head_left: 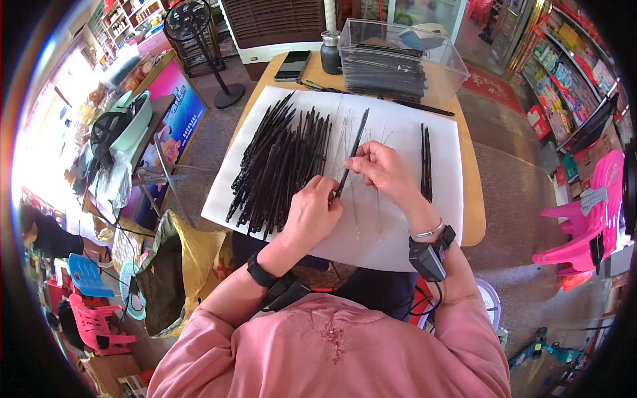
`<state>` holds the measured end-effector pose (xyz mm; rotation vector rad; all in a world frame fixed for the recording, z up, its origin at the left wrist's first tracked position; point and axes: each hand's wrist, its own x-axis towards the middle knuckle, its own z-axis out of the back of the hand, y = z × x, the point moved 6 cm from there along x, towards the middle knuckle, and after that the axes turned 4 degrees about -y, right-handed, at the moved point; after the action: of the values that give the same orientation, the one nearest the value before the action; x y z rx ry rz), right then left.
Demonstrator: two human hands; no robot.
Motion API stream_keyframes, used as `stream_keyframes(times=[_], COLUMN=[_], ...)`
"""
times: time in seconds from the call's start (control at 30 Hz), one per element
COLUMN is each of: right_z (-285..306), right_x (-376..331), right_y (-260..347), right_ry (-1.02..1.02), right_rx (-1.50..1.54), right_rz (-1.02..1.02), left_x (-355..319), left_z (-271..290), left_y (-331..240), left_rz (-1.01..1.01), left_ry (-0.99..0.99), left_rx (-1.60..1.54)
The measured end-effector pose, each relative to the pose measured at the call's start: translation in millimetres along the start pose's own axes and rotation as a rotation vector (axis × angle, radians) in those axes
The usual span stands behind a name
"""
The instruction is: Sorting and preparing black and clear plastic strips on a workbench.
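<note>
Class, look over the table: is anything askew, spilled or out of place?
Nothing is spilled or damaged. One black strip lies slanted off the white sheet beside the clear box, apart from the big pile.

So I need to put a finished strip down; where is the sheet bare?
Bare: sheet between the hands and the pair of strips, and its right edge beyond them. Crowded: the pile left, thin wires under the right hand.

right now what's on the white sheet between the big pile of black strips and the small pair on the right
Both hands, left hand and right hand, holding one black strip, plus thin wires, in the head view.
</note>
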<state>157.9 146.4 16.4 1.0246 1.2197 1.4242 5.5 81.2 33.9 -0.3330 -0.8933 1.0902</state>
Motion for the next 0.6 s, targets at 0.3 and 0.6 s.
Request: stream_keyframes(times=[0.3,0.6], right_z=[8,55], right_x=[0,2], right_y=[7,-10], right_ry=[-0.002,-0.591], right_rx=[0.134,-0.928], right_rz=[0.031,0.008], left_x=[18,9], left_z=[-16,-19], left_y=[8,25], left_rz=[0.290,0.485], left_ry=[0.145,0.010], left_rx=[-0.287,-0.668])
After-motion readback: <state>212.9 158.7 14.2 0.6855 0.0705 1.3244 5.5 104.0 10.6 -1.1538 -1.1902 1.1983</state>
